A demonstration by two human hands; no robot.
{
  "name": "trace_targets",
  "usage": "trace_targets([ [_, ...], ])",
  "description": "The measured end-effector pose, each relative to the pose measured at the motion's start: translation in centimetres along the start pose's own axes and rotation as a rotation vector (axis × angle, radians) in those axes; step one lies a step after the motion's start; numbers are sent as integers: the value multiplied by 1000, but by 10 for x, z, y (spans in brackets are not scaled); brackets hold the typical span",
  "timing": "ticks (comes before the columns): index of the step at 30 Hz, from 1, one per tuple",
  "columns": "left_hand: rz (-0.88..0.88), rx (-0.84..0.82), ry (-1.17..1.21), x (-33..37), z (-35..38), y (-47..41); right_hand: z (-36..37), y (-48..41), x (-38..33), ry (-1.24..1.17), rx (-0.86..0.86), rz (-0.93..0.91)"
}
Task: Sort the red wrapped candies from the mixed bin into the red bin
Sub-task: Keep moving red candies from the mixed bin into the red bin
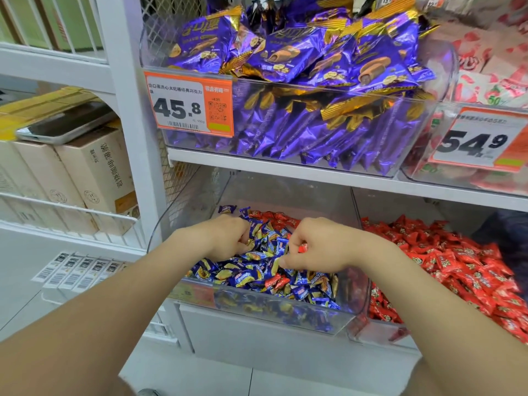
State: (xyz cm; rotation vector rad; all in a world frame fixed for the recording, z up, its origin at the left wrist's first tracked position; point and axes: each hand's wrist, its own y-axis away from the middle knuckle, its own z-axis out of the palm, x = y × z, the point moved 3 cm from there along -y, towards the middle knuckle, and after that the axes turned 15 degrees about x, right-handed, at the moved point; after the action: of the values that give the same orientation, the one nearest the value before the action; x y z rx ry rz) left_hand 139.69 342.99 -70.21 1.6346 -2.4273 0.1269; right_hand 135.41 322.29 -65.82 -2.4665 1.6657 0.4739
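Note:
The clear mixed bin (285, 318) on the lower shelf holds many blue and gold candies with red wrapped candies (275, 280) scattered among them and a cluster at the back (271, 217). Both hands are inside it. My right hand (317, 248) curls its fingers round a red candy (303, 248) and reaches down into the pile. My left hand (228, 237) has curled fingers dug into the blue candies; what it holds is hidden. The red bin (445, 261), to the right, is full of red candies.
Above the hands, a shelf edge (314, 172) carries a clear bin of purple snack packs (300, 81) with a 45.8 price tag (188, 104). A second bin with a 54.9 tag (477, 138) sits at upper right. Boxed goods (85, 172) fill the left rack.

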Motion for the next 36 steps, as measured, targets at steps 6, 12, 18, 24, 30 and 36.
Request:
trace_targets([
  [6,9,-14,-51,-4,-3,3,3,4,-5,3,-63,-83],
  [12,-24,0,90,1,-17,14,31,-8,-14,162,-42,-162],
  [18,-139,191,256,2,-39,24,27,-17,-12,56,-4,-156],
  [24,-136,220,464,12,-43,33,-2,-6,-8,38,96,-91],
  [30,117,266,667,39,-47,40,-15,8,-11,-138,144,-51],
  [36,-122,404,796,55,-47,37,-25,25,7,-337,361,70],
])
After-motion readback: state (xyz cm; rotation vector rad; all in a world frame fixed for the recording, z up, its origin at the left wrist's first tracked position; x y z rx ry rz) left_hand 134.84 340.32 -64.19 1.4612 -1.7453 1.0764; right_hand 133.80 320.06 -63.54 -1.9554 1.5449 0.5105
